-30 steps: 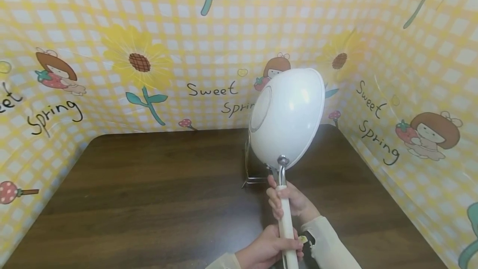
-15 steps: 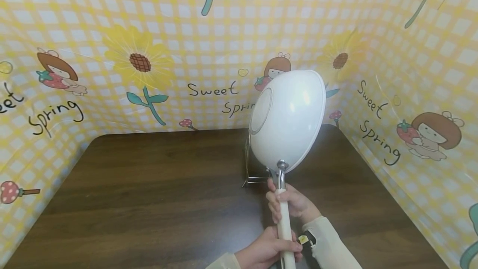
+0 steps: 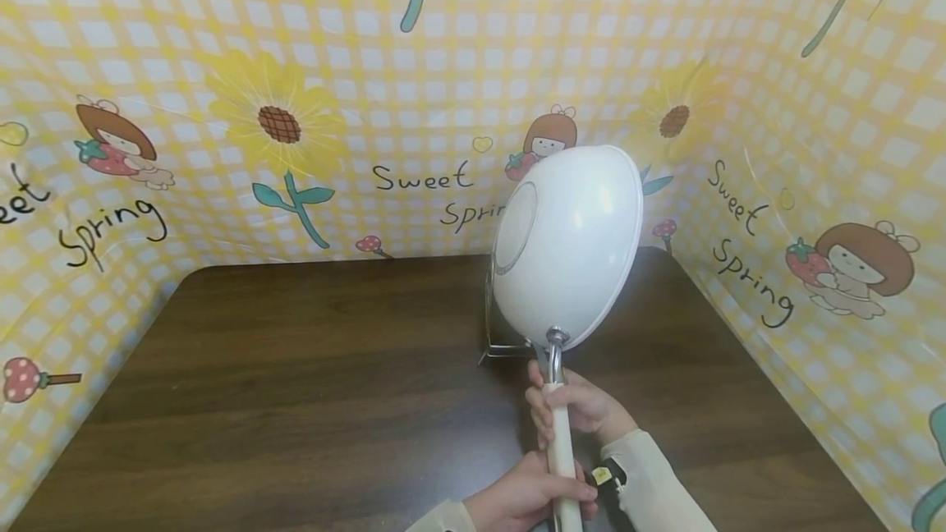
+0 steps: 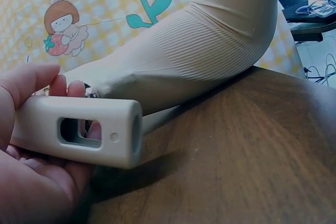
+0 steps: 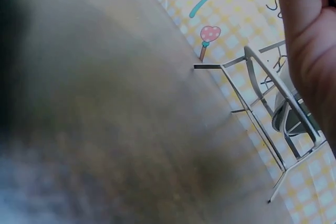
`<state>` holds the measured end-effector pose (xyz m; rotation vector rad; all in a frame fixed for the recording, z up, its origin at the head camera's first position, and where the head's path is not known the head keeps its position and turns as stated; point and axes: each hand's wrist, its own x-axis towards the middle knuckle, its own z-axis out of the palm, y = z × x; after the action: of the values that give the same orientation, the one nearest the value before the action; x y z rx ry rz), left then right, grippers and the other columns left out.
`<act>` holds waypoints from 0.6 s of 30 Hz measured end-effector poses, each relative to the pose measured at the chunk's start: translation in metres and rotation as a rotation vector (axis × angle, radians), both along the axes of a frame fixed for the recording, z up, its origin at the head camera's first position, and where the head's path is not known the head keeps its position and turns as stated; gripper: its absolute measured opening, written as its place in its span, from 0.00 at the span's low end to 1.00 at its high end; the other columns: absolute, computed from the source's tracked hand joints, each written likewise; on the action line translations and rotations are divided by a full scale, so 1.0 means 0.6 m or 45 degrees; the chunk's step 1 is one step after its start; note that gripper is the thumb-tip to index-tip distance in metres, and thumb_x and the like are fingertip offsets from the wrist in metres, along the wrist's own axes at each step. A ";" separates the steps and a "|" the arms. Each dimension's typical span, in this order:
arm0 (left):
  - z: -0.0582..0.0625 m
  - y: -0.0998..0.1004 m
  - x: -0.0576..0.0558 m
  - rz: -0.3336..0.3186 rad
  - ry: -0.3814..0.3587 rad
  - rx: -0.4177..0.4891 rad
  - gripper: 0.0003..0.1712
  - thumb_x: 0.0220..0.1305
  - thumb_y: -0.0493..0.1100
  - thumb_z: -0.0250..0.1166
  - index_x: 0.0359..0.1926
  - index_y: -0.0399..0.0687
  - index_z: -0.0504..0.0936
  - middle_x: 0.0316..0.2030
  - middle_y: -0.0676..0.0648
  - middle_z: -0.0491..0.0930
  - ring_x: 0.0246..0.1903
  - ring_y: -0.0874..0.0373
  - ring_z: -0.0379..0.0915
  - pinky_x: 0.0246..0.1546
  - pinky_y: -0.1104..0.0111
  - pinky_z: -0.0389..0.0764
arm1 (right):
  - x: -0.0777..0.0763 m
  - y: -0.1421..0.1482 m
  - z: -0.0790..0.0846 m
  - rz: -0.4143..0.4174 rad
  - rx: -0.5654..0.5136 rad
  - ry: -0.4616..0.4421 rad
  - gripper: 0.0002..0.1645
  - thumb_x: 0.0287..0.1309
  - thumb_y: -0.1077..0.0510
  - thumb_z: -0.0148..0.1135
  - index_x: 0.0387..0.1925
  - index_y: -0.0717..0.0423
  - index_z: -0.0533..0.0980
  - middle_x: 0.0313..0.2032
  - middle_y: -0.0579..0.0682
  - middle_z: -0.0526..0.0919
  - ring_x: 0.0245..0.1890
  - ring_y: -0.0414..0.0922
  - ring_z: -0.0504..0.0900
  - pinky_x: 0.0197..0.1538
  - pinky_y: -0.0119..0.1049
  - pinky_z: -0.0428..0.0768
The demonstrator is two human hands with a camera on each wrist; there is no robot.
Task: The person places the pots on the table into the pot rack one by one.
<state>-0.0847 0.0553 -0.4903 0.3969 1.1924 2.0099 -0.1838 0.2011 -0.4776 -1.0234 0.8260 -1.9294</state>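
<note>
A white wok is held up tilted, its rounded underside and base ring facing left and toward me. Its long cream handle points down at the front edge. Fingers of my right hand curl round the upper part, by the metal neck. Lower down, my left hand grips the handle, thumb across the front. The left wrist view shows the slotted handle end lying in that hand. Behind the wok stands a metal wire rack, mostly hidden in the head view. The wok's inside faces away.
Dark wooden table, with a yellow checked cloth hung round its back and sides. A dark rounded object shows through the rack's bars. Beyond the table at the right of the left wrist view lie cables.
The wok and its handle have come down slightly toward me, and both hands keep their grip. The rack looks unmoved.
</note>
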 end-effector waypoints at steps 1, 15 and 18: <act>0.000 0.000 0.000 -0.004 0.001 -0.006 0.11 0.57 0.28 0.63 0.24 0.48 0.78 0.21 0.53 0.83 0.26 0.64 0.81 0.33 0.73 0.77 | 0.001 0.000 0.000 -0.001 0.007 -0.003 0.13 0.66 0.64 0.45 0.49 0.47 0.63 0.32 0.44 0.77 0.34 0.41 0.83 0.43 0.39 0.82; -0.003 -0.002 -0.004 -0.047 -0.023 0.003 0.12 0.58 0.28 0.62 0.25 0.48 0.78 0.22 0.53 0.83 0.27 0.65 0.82 0.34 0.72 0.79 | -0.001 0.000 -0.005 -0.004 0.007 0.002 0.13 0.67 0.64 0.44 0.49 0.47 0.62 0.32 0.44 0.76 0.34 0.42 0.82 0.43 0.40 0.83; -0.004 -0.002 -0.006 -0.066 -0.036 0.026 0.12 0.59 0.28 0.62 0.25 0.48 0.78 0.22 0.53 0.83 0.27 0.65 0.82 0.34 0.71 0.80 | -0.002 0.001 -0.004 -0.012 0.020 0.011 0.13 0.66 0.64 0.45 0.49 0.47 0.62 0.33 0.44 0.77 0.35 0.42 0.82 0.44 0.40 0.83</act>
<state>-0.0886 0.0541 -0.4925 0.4042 1.1339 1.9780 -0.1848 0.2015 -0.4801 -1.0209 0.8509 -1.9250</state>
